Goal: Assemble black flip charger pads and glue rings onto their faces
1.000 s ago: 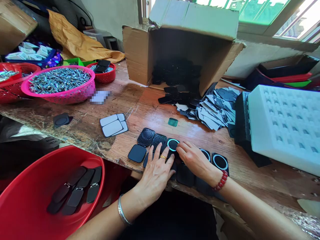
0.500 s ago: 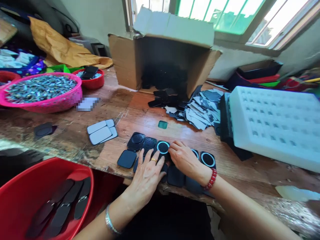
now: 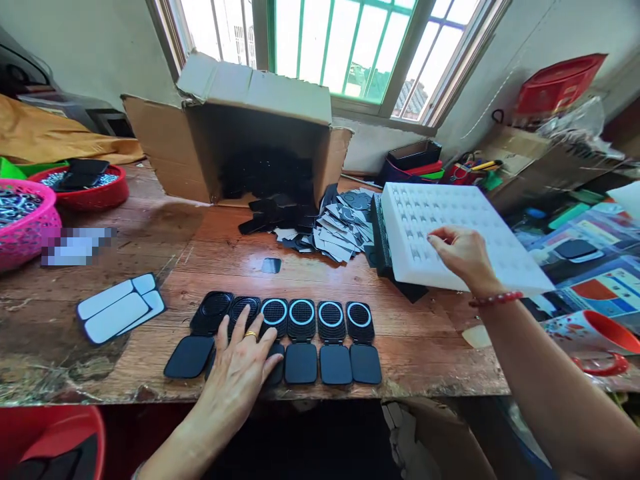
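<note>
A row of black hinged square cases (image 3: 301, 363) lies unfolded along the table's near edge; several have a white ring (image 3: 302, 311) on the ribbed upper half. The two leftmost upper halves, one being the black case half (image 3: 213, 312), show no white ring. My left hand (image 3: 243, 357) rests with spread fingers on the second and third cases from the left, partly hiding them. Over the white foam tray (image 3: 475, 207) with rows of slots, my right hand (image 3: 463, 257) has its thumb and fingers curled together at the slots. Whatever sits between those fingertips is hidden.
Behind stands an open cardboard box (image 3: 155, 150) with dark pieces inside. Grey and white cut sheets (image 3: 343, 227) are heaped beside the tray. White-topped pads (image 3: 120, 307) lie left, near a pink basket (image 3: 30, 230). At right is a patterned mug (image 3: 590, 333); below left, a red tub (image 3: 95, 433).
My right hand has left the cases and moved right to the foam tray. My left hand stays on the cases. The view has turned right, and a third case from left shows its ring uncovered.
</note>
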`<action>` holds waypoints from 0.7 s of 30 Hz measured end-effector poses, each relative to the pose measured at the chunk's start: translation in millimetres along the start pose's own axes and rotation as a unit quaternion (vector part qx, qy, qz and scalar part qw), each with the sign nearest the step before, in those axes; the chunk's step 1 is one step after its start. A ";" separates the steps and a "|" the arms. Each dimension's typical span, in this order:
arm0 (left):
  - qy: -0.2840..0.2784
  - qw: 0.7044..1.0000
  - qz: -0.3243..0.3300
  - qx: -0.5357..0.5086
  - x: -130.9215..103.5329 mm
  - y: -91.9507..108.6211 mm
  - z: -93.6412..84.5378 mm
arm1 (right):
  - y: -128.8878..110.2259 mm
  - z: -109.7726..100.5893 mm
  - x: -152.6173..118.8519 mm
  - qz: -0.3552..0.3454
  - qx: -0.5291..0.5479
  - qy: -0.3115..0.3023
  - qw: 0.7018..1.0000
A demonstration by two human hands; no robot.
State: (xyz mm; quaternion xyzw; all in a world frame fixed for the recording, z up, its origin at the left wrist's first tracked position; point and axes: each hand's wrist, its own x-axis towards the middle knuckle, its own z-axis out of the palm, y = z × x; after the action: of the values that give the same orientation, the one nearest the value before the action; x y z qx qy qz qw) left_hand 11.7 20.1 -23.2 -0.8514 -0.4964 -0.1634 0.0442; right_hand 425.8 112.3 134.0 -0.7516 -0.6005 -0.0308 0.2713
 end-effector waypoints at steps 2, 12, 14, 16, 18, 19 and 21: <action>0.002 1.000 0.002 0.006 0.3 -1.3 1.3 | 13.8 -1.9 14.2 0.029 -0.012 -0.017 0.999; -0.014 1.000 -0.020 -0.003 0.4 13.5 -8.8 | 5.0 13.8 41.7 0.040 -0.072 -0.093 0.992; -0.020 0.999 -0.030 -0.005 0.9 19.1 -14.3 | -1.3 15.3 44.9 0.049 -0.116 -0.107 0.986; -0.038 0.998 -0.041 -0.015 1.5 23.6 -19.6 | -9.3 15.2 46.1 0.056 -0.148 -0.124 0.980; -0.054 0.997 -0.050 -0.031 1.8 26.0 -22.8 | -17.5 14.0 46.0 0.063 -0.163 -0.139 0.975; -0.058 0.996 -0.055 -0.038 1.6 26.5 -23.4 | -21.2 13.3 45.7 0.068 -0.171 -0.145 0.972; -0.061 0.995 -0.065 -0.051 0.2 26.6 -23.3 | -27.6 12.0 45.2 0.076 -0.183 -0.156 0.968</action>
State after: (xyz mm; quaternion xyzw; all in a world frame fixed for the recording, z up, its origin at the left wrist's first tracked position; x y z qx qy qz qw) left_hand 29.2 1.4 1.1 -0.8271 -0.5433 -0.1386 -0.0400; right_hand 409.6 161.3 150.9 -0.8275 -0.5605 -0.0019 0.0340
